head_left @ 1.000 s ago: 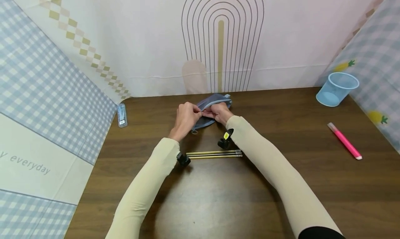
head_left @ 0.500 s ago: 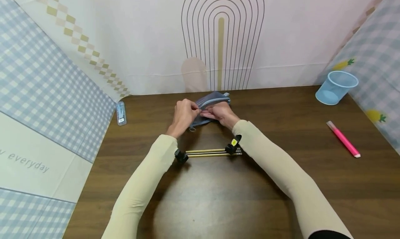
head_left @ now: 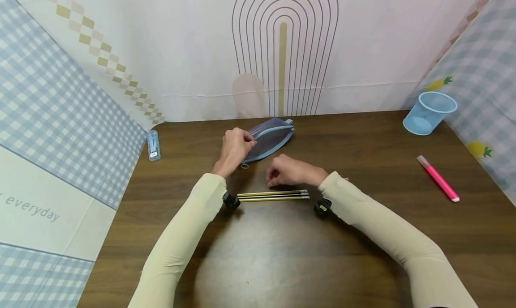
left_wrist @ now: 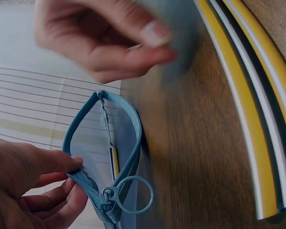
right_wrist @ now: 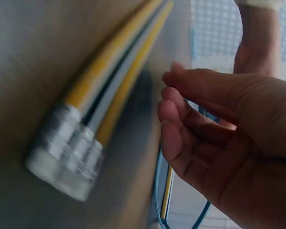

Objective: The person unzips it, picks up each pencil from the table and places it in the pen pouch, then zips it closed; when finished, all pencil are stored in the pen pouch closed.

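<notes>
Pouch point(head_left: 272, 141) near the far edge of the counter point(head_left: 363, 158): soft-sided, so its mouth might sag shut if the left hand point(head_left: 234, 147) loses its pinch on the rim point(left_wrist: 138, 125). Blue-grey see-through mesh, paler blue edging, zip ring point(left_wrist: 152, 194) at one end, striped pencil point(left_wrist: 115, 162) inside. Right hand point(head_left: 288, 170) empty, fingers loosely curved, near three loose pencils point(head_left: 274, 196); a careless brush could roll them.

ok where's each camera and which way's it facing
Head: head-worn, facing forward and down at the table; left hand, right hand and sleeves show.
Left wrist: worn there, facing the pouch; both hands show.
Right wrist: worn there, facing the pencils; right hand and part of the left show.
Wrist views share pouch and pencils.
</notes>
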Available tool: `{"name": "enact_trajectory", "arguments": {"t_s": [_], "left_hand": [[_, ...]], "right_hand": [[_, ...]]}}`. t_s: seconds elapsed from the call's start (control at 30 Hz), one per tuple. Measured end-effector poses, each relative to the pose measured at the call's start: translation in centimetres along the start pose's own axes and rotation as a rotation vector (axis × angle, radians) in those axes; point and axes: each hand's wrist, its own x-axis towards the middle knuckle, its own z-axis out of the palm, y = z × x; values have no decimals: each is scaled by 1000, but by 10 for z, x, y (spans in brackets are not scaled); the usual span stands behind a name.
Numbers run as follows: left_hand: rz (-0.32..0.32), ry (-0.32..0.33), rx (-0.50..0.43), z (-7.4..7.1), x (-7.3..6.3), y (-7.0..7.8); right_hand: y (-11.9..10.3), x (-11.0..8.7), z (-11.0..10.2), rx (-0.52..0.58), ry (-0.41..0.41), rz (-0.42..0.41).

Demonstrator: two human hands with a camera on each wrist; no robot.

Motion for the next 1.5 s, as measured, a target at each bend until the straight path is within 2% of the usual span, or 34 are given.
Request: {"name": "enact_trajectory", "arguments": {"t_s": [0.13,0.5,0.63,0.87,1.1,1.23,1.3,1.5], "left_hand": [[3,-4,-1,1,0,-1],[10,7,4,-1,0,-1],[12,4,6,-1,0,-1],[16,14,12,-1,2,-1],[0,-7,7,1,-1,-2],[-5,-2,-3,2,0,-3],[-9,-2,-4,1,1,-3],[-15,-6,-11,-3,3,-2]], "right_hand": [[-5,-5,7,-5,-59,18],[-14,-6,9,-8,-85,25],[-17,-9,11,-67,-61,40],[-26,-12,14,-245,13,32],[-20,-13,16,-258,22,33],[-11,-15,9,-220,60,11],[-7,-16,2,-160,71,-24],[7,-24,-16,200,42,-125]]}}
